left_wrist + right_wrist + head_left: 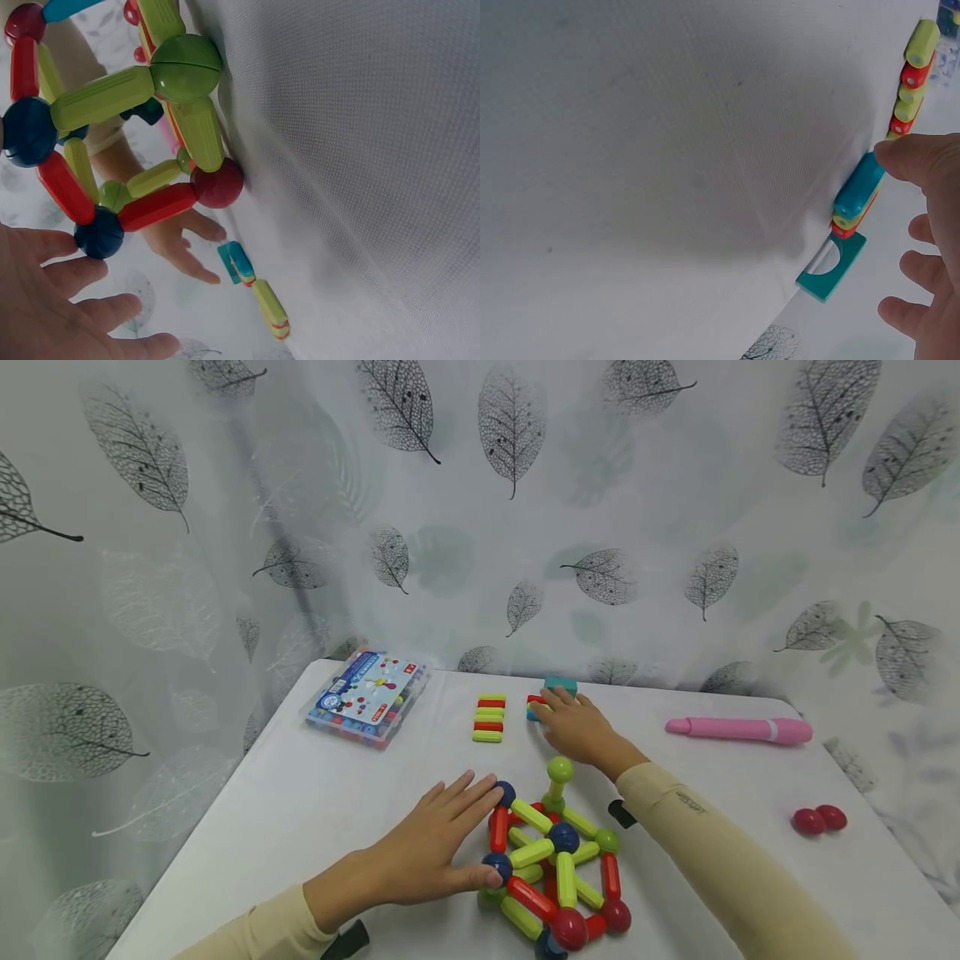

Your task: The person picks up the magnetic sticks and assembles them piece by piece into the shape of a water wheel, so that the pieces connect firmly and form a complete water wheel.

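A frame of magnetic rods and balls [564, 838] in yellow-green, red and dark blue stands at the table's front. My left hand [420, 843] lies along its left side, fingers extended; its forefinger and thumb reach the dark blue balls [99, 232]. At the back, my right hand [577, 731] is over a short row of rods, its fingers spread and loosely bent. In the right wrist view the thumb is at the end of a blue rod [860, 185], and whether it touches cannot be told. Beyond that row stands a teal block [832, 268] with a round cut-out.
A second row of yellow-green and red rods [489, 718] lies left of the right hand. Farther left is a clear plastic case [367, 696] with a printed label. On the right are a pink pen-like tool [738, 730] and two red oval pieces [810, 821]. A leaf-patterned curtain hangs behind.
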### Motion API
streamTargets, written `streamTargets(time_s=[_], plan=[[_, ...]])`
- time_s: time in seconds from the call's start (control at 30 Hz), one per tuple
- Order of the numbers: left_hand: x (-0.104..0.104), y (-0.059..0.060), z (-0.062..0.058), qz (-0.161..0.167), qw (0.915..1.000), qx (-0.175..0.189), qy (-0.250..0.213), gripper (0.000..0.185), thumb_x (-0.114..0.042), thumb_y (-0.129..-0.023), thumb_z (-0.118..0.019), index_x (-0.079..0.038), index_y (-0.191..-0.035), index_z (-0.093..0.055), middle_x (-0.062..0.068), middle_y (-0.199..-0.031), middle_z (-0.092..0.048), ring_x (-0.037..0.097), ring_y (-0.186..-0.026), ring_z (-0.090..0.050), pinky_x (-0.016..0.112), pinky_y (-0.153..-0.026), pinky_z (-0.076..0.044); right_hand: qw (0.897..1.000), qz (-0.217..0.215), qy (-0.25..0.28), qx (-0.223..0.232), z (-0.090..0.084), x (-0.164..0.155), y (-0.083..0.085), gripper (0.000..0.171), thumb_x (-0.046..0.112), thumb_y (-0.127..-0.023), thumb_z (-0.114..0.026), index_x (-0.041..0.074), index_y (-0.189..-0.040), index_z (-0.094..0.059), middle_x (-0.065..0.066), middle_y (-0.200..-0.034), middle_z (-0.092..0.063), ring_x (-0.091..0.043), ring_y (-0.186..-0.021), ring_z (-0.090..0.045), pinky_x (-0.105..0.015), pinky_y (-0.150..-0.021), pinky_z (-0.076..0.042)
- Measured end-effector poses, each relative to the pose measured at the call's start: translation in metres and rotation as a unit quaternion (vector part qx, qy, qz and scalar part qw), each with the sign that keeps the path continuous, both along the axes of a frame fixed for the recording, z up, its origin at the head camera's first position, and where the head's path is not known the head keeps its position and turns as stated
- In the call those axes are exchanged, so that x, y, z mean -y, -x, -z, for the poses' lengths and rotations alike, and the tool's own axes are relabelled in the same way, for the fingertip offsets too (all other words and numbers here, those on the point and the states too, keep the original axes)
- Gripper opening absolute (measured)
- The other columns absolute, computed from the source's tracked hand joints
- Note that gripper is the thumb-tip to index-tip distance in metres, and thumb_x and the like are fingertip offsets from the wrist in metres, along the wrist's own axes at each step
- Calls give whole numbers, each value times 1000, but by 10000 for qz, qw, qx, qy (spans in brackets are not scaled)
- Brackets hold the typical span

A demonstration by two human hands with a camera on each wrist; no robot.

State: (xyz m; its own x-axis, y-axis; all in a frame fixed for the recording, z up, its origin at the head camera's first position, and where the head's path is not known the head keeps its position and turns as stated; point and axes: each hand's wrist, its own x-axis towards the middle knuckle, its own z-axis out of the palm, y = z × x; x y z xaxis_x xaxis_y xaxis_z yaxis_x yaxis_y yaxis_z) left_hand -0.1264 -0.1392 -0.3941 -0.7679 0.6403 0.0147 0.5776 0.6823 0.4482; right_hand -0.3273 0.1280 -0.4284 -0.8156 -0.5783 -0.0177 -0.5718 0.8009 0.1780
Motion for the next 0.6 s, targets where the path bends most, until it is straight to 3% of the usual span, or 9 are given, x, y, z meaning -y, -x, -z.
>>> streamTargets(time_s=[0.27, 0.43, 0.6], plan=[[1, 0, -1, 38, 9999, -114, 65, 91, -78, -92, -44, -26, -164, -22, -5, -170, -18, 28, -158, -12, 66, -120, -22, 9985, -274, -422, -206, 7, 11, 10, 49, 24, -104, -60, 10, -150, -50, -13, -154, -48, -36, -143, -44, -58, -111, -42], [1, 0, -1, 49, 9999, -84, 65, 92, -79, -92, -43, -27, -164, -22, -5, -170, -18, 27, -158, -11, 65, -120, -21, 9938, -563, -827, -490, 12, 12, 14, 44, 19, -100, -67, 10, -142, -57, -13, -136, -62, -33, -126, -59, -51, -103, -51], [1, 1, 0, 64, 9999, -97, 80, 92, -79, -91, -42, -28, -164, -21, -5, -170, -18, 28, -158, -12, 66, -119, -22, 9902, -696, -997, -687, 17, 13, 16, 43, 15, -95, -73, 10, -137, -61, -13, -126, -66, -31, -115, -63, -48, -96, -56]])
